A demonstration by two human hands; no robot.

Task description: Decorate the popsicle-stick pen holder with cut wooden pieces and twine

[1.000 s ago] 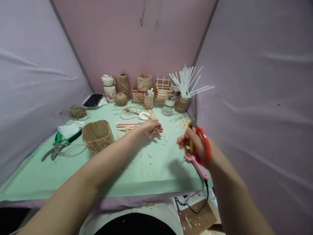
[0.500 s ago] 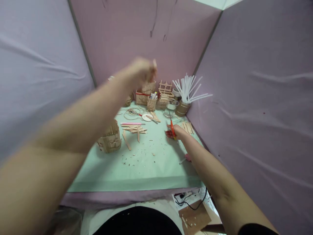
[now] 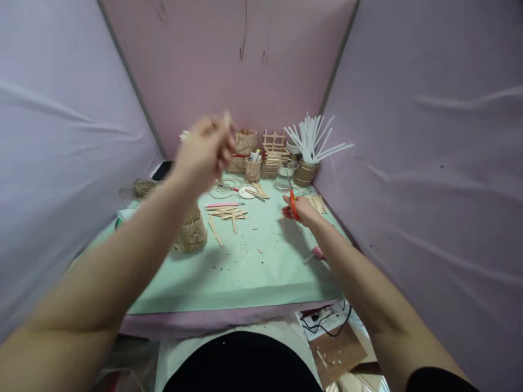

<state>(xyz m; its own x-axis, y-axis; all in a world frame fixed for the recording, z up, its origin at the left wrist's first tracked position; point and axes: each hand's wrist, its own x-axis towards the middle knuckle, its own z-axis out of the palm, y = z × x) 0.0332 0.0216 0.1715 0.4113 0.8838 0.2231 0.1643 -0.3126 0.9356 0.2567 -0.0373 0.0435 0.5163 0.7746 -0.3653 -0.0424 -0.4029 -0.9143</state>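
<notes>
My left hand (image 3: 204, 152) is raised above the table, blurred by motion. Its fingers are pinched on a small pale piece (image 3: 227, 117), perhaps a bit of craft stick. Orange-handled scissors (image 3: 293, 204) are in my right hand (image 3: 303, 210), low over the right side of the table, with the blades pointing away from me. A heap of wooden craft sticks (image 3: 229, 213) lies between the hands, below a pink pen-like tool (image 3: 224, 205). Partly hidden behind my left forearm stands a tan woven-looking basket (image 3: 193, 231).
At the back stand a pot of white sticks (image 3: 306, 173), a glass bowl of water (image 3: 285, 177), a marker cup (image 3: 253, 170) and a small stick-built rack (image 3: 275, 155). Twine (image 3: 224, 188) is coiled nearby. Wood scraps dot the green cloth (image 3: 245, 288). A pink item (image 3: 318, 252) lies by my right forearm.
My left hand has moved left and slightly down, still pinching the small piece. My right hand keeps the scissors near the same spot. The view has shifted slightly.
</notes>
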